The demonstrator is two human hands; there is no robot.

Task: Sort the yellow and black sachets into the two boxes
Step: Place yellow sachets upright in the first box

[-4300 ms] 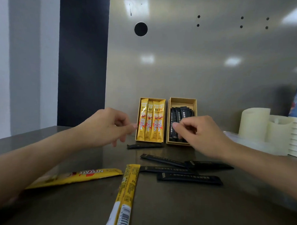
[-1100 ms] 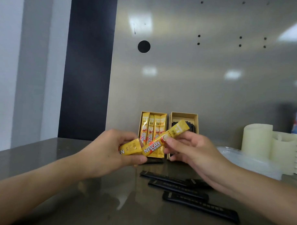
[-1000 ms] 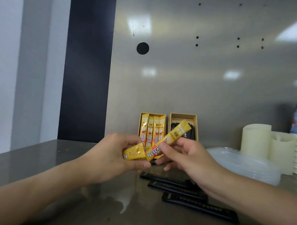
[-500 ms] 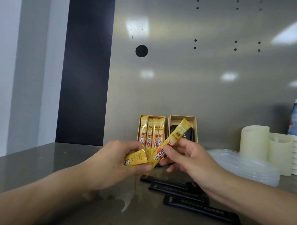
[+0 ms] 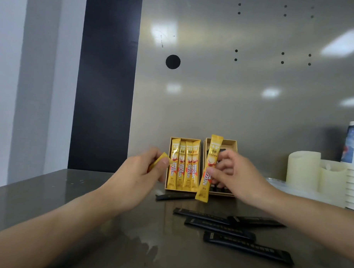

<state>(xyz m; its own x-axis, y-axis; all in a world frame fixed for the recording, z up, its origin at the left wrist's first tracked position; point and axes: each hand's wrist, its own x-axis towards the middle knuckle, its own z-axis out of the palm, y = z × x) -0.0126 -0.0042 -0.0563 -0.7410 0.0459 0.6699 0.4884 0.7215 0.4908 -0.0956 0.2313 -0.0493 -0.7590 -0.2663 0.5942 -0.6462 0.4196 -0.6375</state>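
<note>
Two boxes stand at the back of the worktop [image 5: 49, 199]: the left box [image 5: 185, 138] holds four yellow sachets [image 5: 184, 168], the right box [image 5: 231, 142] sits just beside it. The left hand [image 5: 134, 178] pinches a yellow sachet [image 5: 158, 161] beside the left box; the right hand [image 5: 235, 176] pinches a second sachet [image 5: 211, 165] upright before the right box. Five black sachets [image 5: 219, 228] lie loose nearer.

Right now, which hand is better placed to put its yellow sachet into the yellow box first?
Probably the right hand: its upright sachet runs parallel to the packed sachets in the yellow box, just beside its right wall. The left hand pinches a tilted sachet, mostly hidden.
</note>
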